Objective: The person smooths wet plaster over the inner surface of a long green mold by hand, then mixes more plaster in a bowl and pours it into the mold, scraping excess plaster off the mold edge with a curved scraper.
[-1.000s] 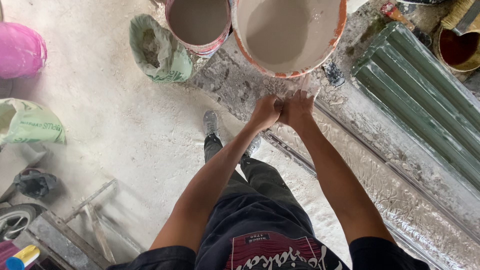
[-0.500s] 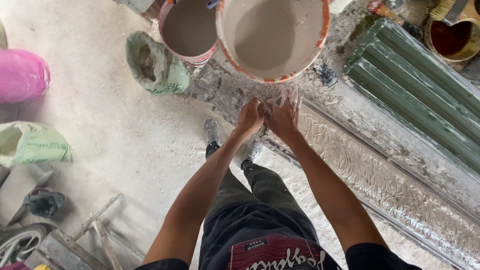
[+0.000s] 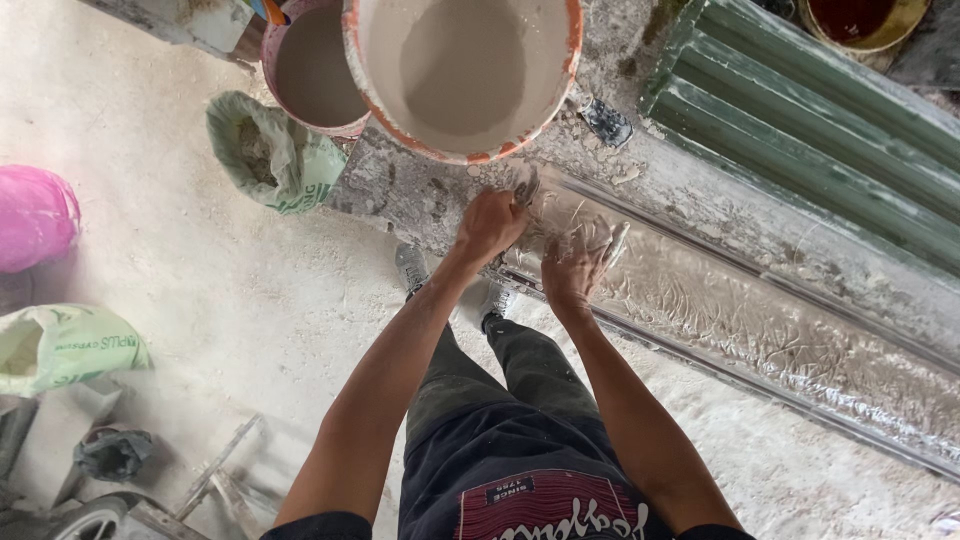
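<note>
head view, looking down. left hand (image 3: 490, 225) curled, fingers drawn together and pressed into the wet plaster at the near-left end of the long mould (image 3: 720, 300). right hand (image 3: 575, 262) just to its right, fingers spread flat on the same glossy plaster surface. i can't tell whether either hand holds any material.

the mould runs from the hands off to the far right, filled with wrinkled grey-white plaster. beyond it, green ribbed mouldings (image 3: 820, 150) lie alongside.

directly past the hands: large bucket (image 3: 465, 75), orange rim, pale slurry inside, its edge overhanging the mould end. to its left a smaller bucket (image 3: 310, 70) with pinkish rim, also slurry. a scraper (image 3: 605, 122) lies right of the big bucket.

packages: open green-and-white sack (image 3: 275, 155) left of the buckets; a second green sack (image 3: 70, 345) at left edge, printed lettering, lying on its side; pink bag (image 3: 35, 215) above it. dusty white floor (image 3: 200, 300) all round.
</note>
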